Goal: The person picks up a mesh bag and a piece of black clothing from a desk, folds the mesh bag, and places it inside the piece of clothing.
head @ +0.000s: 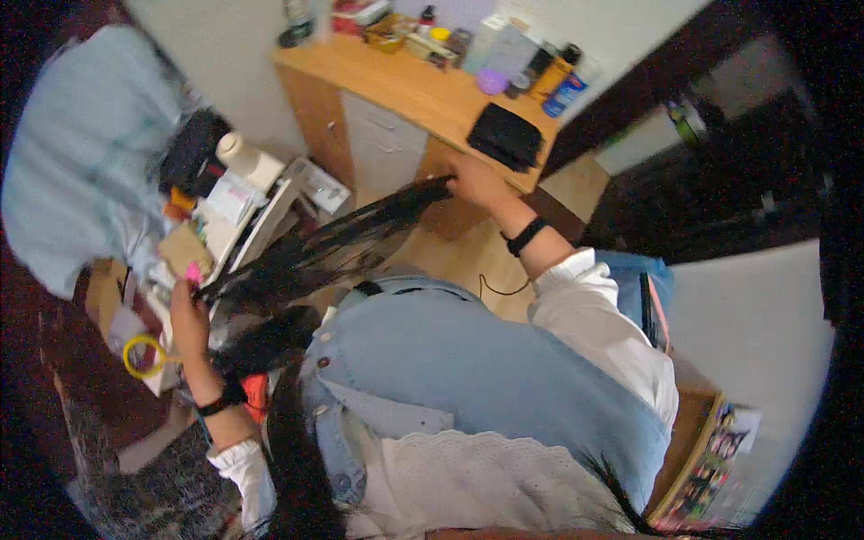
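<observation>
A length of sheer black fabric (324,250), possibly tights, is stretched slantwise in front of my body. My right hand (478,183) grips its upper end beside the edge of a wooden cabinet (405,101). At the lower left, my left hand (189,320) pinches the other end, close to a white cart crowded with small items. The middle of the fabric hangs loose and see-through between the hands. On the cabinet top, just beyond my right hand, lies a folded black cloth (506,136). Both wrists wear black bands.
Bottles (555,77) and small boxes line the cabinet's back. The white cart (266,223) carries papers and a cream-coloured object. Light-blue cloth (94,155) is heaped at the left. A yellow ring (143,356) shows by my left wrist. A thin dark cord (503,291) crosses the floor.
</observation>
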